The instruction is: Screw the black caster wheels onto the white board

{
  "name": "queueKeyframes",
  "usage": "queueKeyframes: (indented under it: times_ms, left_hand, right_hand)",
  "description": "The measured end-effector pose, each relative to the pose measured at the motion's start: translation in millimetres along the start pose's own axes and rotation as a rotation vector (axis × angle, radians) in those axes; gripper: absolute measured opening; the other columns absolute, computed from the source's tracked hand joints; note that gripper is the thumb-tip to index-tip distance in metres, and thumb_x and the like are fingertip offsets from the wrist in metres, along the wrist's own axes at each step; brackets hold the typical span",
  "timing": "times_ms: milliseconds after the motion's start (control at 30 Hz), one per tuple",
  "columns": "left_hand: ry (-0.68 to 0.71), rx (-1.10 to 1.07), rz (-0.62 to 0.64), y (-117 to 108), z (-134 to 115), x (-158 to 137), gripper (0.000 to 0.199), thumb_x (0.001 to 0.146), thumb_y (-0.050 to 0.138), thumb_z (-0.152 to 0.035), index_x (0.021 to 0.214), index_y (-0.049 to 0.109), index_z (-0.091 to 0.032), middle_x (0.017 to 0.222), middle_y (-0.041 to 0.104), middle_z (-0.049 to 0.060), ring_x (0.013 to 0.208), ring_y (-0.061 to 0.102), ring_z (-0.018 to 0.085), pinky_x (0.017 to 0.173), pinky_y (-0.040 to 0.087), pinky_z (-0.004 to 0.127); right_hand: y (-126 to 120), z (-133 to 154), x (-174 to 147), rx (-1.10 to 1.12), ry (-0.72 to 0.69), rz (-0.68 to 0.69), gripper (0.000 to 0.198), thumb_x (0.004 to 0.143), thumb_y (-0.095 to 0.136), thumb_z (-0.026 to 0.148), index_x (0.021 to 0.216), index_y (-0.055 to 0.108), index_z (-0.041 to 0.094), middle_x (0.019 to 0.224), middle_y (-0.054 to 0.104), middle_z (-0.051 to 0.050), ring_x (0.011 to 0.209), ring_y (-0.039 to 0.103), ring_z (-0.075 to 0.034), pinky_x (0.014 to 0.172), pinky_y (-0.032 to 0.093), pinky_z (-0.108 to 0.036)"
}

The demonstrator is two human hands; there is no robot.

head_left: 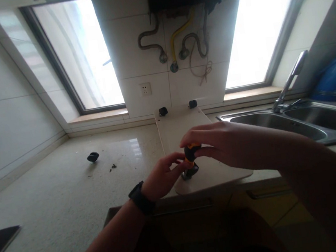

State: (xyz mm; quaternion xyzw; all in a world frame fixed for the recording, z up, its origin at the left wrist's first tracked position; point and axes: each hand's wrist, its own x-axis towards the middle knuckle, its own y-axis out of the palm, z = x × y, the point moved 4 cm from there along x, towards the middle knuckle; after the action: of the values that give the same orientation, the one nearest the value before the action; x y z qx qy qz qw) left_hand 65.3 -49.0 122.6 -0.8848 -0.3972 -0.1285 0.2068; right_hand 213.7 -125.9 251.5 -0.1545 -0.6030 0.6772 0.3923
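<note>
A pale board point(183, 128) lies flat on the counter. My right hand point(211, 139) grips the top of a screwdriver point(191, 151) with a black and orange handle, held nearly upright. Lower down, the fingers of my left hand point(168, 171) pinch the screwdriver near its orange collar. Beneath it, at the board's near left corner, sits a black caster wheel point(192, 170) with a metal plate; the screwdriver's tip is hidden. Two more casters stand at the board's far end, one on the left point(163, 111) and one on the right point(193, 104).
A loose black caster point(92, 156) lies on the counter point(57, 206) at left, near small dark bits point(113, 166). A dark flat object point(0, 243) rests at the far left. The double sink point(261, 126) with its faucet point(289, 81) borders the board on the right.
</note>
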Motion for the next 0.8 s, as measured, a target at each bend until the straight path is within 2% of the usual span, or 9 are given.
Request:
queueKeyframes:
  times_ms: [67, 167, 267, 333, 400, 500, 567, 667, 800]
  left_hand:
    - [0.006, 0.013, -0.065, 0.7, 1.5, -1.0, 0.034, 0.084, 0.081, -0.039, 0.109, 0.070, -0.020, 0.104, 0.075, 0.006, 0.096, 0.067, 0.022, 0.087, 0.050, 0.037]
    - [-0.018, 0.047, -0.173, 3.6, 2.2, -3.0, 0.046, 0.066, 0.095, -0.036, 0.101, 0.069, -0.020, 0.101, 0.075, 0.005, 0.095, 0.065, 0.024, 0.086, 0.049, 0.038]
    - [-0.038, 0.077, -0.198, 6.1, 0.4, -3.8, 0.028, 0.077, 0.087, -0.035, 0.094, 0.072, -0.019, 0.093, 0.075, 0.004, 0.090, 0.066, 0.022, 0.083, 0.050, 0.036]
    - [-0.012, 0.101, -0.161, 5.5, -2.1, -2.9, 0.019, 0.086, 0.079, -0.034, 0.095, 0.073, -0.019, 0.090, 0.075, 0.004, 0.085, 0.066, 0.020, 0.079, 0.050, 0.034]
    - [0.018, 0.109, -0.089, 3.6, -3.6, -1.1, 0.015, 0.093, 0.071, -0.032, 0.098, 0.073, -0.018, 0.092, 0.075, 0.004, 0.083, 0.066, 0.019, 0.076, 0.050, 0.032]
    - [0.055, 0.061, 0.038, 0.9, -3.2, 1.6, 0.018, 0.099, 0.062, -0.028, 0.109, 0.072, -0.018, 0.102, 0.075, 0.005, 0.093, 0.068, 0.019, 0.084, 0.051, 0.033]
    - [0.052, 0.046, 0.057, -0.7, -1.5, 2.3, 0.019, 0.099, 0.061, -0.029, 0.112, 0.071, -0.019, 0.104, 0.075, 0.006, 0.094, 0.068, 0.020, 0.086, 0.051, 0.034]
    - [0.038, 0.094, -0.054, -1.9, -0.7, 1.1, 0.028, 0.087, 0.078, -0.034, 0.110, 0.070, -0.021, 0.103, 0.075, 0.004, 0.093, 0.066, 0.020, 0.085, 0.050, 0.035]
    - [0.016, 0.098, -0.182, 3.2, -3.4, -2.3, 0.038, 0.071, 0.092, -0.035, 0.098, 0.071, -0.019, 0.098, 0.074, 0.005, 0.091, 0.065, 0.022, 0.081, 0.050, 0.035]
  right_hand:
    - [1.7, -4.6, 2.7, -0.111, 0.080, -0.047, 0.017, 0.099, 0.060, 0.036, 0.107, 0.067, 0.022, 0.092, 0.071, -0.001, 0.076, 0.063, -0.014, 0.068, 0.044, -0.029]
    - [5.2, -5.5, 6.6, -0.301, 0.193, -0.126, 0.038, 0.090, 0.066, 0.057, 0.087, 0.066, 0.019, 0.070, 0.064, 0.000, 0.059, 0.054, -0.014, 0.057, 0.034, -0.029]
    - [6.3, -1.6, 7.8, -0.424, 0.256, -0.185, 0.046, 0.089, 0.063, 0.063, 0.075, 0.062, 0.019, 0.060, 0.058, 0.000, 0.053, 0.049, -0.014, 0.052, 0.028, -0.030]
    - [5.8, 2.3, 7.0, -0.393, 0.193, -0.170, 0.038, 0.093, 0.060, 0.056, 0.089, 0.067, 0.019, 0.072, 0.066, -0.002, 0.062, 0.057, -0.016, 0.056, 0.034, -0.030]
    - [5.6, 6.3, 5.0, -0.253, 0.044, -0.085, 0.030, 0.099, 0.056, 0.044, 0.116, 0.066, 0.022, 0.106, 0.073, -0.006, 0.088, 0.067, -0.019, 0.070, 0.044, -0.031]
    - [2.7, 6.6, 1.3, -0.027, -0.072, 0.047, 0.031, 0.103, 0.048, 0.029, 0.133, 0.058, 0.027, 0.134, 0.064, -0.006, 0.112, 0.064, -0.017, 0.086, 0.047, -0.029]
    - [-0.6, 1.3, 1.7, 0.003, 0.007, 0.046, 0.024, 0.103, 0.050, 0.029, 0.124, 0.061, 0.028, 0.119, 0.070, -0.003, 0.097, 0.066, -0.015, 0.078, 0.048, -0.028]
    - [-1.4, -2.9, 6.8, -0.095, 0.138, -0.024, 0.017, 0.094, 0.066, 0.037, 0.106, 0.063, 0.024, 0.086, 0.070, 0.002, 0.070, 0.060, -0.013, 0.061, 0.041, -0.027]
    - [7.0, 0.3, 16.5, -0.228, 0.270, -0.134, 0.040, 0.082, 0.075, 0.054, 0.079, 0.056, 0.020, 0.063, 0.057, 0.004, 0.053, 0.046, -0.011, 0.051, 0.029, -0.027]
